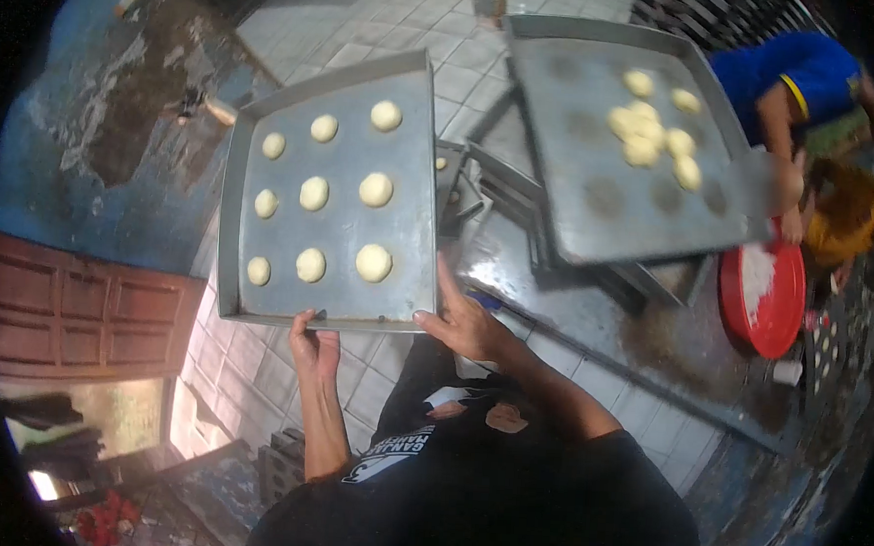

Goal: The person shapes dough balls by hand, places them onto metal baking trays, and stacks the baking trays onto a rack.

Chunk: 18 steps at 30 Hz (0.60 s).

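Both my hands hold a square metal tray (pixel 346 224) with rows of pale round dough balls (pixel 314 193) spaced apart on it. My left hand (pixel 314 351) grips the tray's near edge around its middle, fingertips over the rim. At the near right corner, my right hand (pixel 464 319) is closed on the tray, thumb on the rim and fingers along the side. To the right, a second metal tray (pixel 598 222) rests tilted on other trays, with several dough balls (pixel 642 135) bunched together and a few beside them.
More trays (pixel 506 183) lie beneath the second tray on a metal-topped table (pixel 651 334). A red basin (pixel 767 300) with white powder stands at the right. Beside it are a person in blue (pixel 798 79) and someone in yellow (pixel 845 210). A wooden door (pixel 84 309) is at the left.
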Available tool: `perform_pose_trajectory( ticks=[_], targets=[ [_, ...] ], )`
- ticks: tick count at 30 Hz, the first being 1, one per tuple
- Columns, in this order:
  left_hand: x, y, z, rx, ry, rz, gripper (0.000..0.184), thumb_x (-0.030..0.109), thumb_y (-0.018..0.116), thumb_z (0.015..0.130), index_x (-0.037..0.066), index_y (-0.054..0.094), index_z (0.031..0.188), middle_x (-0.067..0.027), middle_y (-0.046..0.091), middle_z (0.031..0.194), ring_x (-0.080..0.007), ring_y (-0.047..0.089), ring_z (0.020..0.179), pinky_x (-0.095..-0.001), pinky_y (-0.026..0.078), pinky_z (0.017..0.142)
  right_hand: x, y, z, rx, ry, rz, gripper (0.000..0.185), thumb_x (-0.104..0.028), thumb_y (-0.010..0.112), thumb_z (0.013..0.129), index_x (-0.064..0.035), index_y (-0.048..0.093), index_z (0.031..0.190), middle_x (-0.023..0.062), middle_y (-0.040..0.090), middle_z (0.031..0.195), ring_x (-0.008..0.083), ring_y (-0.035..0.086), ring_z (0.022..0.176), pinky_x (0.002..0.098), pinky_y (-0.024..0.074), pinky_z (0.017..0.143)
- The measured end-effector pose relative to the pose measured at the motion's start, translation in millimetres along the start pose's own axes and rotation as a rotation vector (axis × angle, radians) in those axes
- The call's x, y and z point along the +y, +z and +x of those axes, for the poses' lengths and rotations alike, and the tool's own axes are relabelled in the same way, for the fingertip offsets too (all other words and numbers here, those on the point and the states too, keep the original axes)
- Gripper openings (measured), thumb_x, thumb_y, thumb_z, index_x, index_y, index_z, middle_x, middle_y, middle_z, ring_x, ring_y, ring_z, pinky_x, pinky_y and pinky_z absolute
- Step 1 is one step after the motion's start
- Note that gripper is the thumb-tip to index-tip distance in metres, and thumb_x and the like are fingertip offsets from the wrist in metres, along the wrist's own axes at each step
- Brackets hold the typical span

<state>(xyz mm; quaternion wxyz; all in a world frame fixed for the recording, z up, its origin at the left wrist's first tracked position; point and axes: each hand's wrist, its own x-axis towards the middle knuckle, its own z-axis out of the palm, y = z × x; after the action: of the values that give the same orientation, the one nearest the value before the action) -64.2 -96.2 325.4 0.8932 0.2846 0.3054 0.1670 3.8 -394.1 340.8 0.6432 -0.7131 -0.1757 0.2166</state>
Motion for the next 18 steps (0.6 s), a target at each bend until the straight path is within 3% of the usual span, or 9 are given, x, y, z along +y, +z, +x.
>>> perform_pose_trajectory(
  ticks=[2,3,4,6,7,9,10,14,18],
  targets=[
    [6.3,-48.0,49.5,0.071,0.036,0.002,0.032,-0.002,0.067,0.081,0.002,0.058,0.111,-0.0084,0.066,0.101,-0.0242,0.066,0.098,-0.0439,0.054,0.098,37.9,6.4,52.7,-0.136,-0.025,-0.205,0.076,-0.028,0.058,0.099,-0.0011,0.020,0.159,0.0330,0.053,0.138,0.0461,0.050,0.132,0.0458,0.0387,0.112],
    [6.8,-69.0,75.0,0.116,0.060,0.021,0.031,-0.002,0.066,0.081,0.002,0.058,0.110,-0.0086,0.066,0.102,-0.0244,0.066,0.100,-0.0441,0.054,0.098,54.3,6.5,71.2,-0.021,-0.126,-0.314,0.058,-0.030,0.058,0.100,-0.0004,0.043,0.147,0.0249,0.056,0.134,0.0423,0.051,0.131,0.0468,0.0384,0.112],
    [7.8,-89.6,102.6,0.145,0.055,0.000,0.031,-0.002,0.066,0.081,0.002,0.058,0.110,-0.0086,0.066,0.102,-0.0244,0.066,0.100,-0.0441,0.054,0.098,71.8,3.3,90.9,-0.052,-0.109,-0.326,0.058,-0.030,0.058,0.100,-0.0004,0.043,0.147,0.0249,0.056,0.134,0.0423,0.051,0.131,0.0468,0.0384,0.112],
    [7.0,-119.9,160.2,0.228,0.017,0.072,0.022,0.000,0.066,0.081,0.001,0.060,0.103,-0.0076,0.064,0.102,-0.0231,0.064,0.101,-0.0411,0.050,0.101,107.5,-6.6,132.6,-0.069,-0.027,-0.772,0.054,-0.034,0.064,0.096,-0.0021,0.053,0.138,0.0191,0.056,0.137,0.0367,0.052,0.131,0.0509,0.0333,0.116],
    [6.5,-123.7,183.8,0.260,-0.004,0.047,0.022,0.000,0.066,0.081,0.001,0.060,0.103,-0.0076,0.064,0.102,-0.0231,0.064,0.101,-0.0411,0.050,0.101,117.8,-6.5,144.3,-0.103,-0.004,-0.793,0.054,-0.034,0.064,0.096,-0.0021,0.053,0.138,0.0191,0.056,0.137,0.0367,0.052,0.131,0.0509,0.0333,0.116],
    [2.4,-125.2,236.9,0.235,-0.096,0.016,0.030,0.004,0.066,0.083,-0.001,0.061,0.112,-0.0096,0.064,0.112,-0.0251,0.062,0.108,-0.0416,0.047,0.104,134.3,-5.2,161.0,0.009,0.028,-1.120,0.050,-0.034,0.067,0.093,-0.0044,0.057,0.132,0.0173,0.058,0.134,0.0340,0.053,0.130,0.0574,0.0268,0.118],
    [-5.4,-134.8,267.7,0.228,-0.133,0.038,0.038,0.006,0.065,0.084,-0.002,0.059,0.121,-0.0113,0.061,0.122,-0.0266,0.059,0.115,-0.0417,0.046,0.106,143.5,-6.8,172.1,-0.028,0.050,-1.137,0.050,-0.034,0.067,0.093,-0.0044,0.057,0.132,0.0173,0.058,0.134,0.0340,0.053,0.130,0.0574,0.0268,0.118],
    [-72.6,-140.7,389.4,0.304,-0.192,-0.038,0.051,0.006,0.063,0.084,0.002,0.051,0.133,-0.0132,0.058,0.130,-0.0309,0.056,0.120,-0.0467,0.043,0.108,171.2,-10.6,198.5,-0.027,0.141,-1.228,0.053,-0.036,0.070,0.089,-0.0053,0.059,0.131,0.0138,0.061,0.130,0.0311,0.054,0.128,0.0644,0.0246,0.116],
    [-153.9,-146.0,498.9,0.354,-0.288,-0.114,0.047,0.005,0.064,0.082,0.002,0.052,0.127,-0.0128,0.060,0.123,-0.0316,0.058,0.115,-0.0485,0.045,0.104,187.5,2.0,215.1,0.011,0.286,-1.251,0.049,-0.036,0.072,0.088,-0.0067,0.062,0.126,0.0106,0.066,0.120,0.0303,0.057,0.120,0.0642,0.0253,0.114]
  ],
)
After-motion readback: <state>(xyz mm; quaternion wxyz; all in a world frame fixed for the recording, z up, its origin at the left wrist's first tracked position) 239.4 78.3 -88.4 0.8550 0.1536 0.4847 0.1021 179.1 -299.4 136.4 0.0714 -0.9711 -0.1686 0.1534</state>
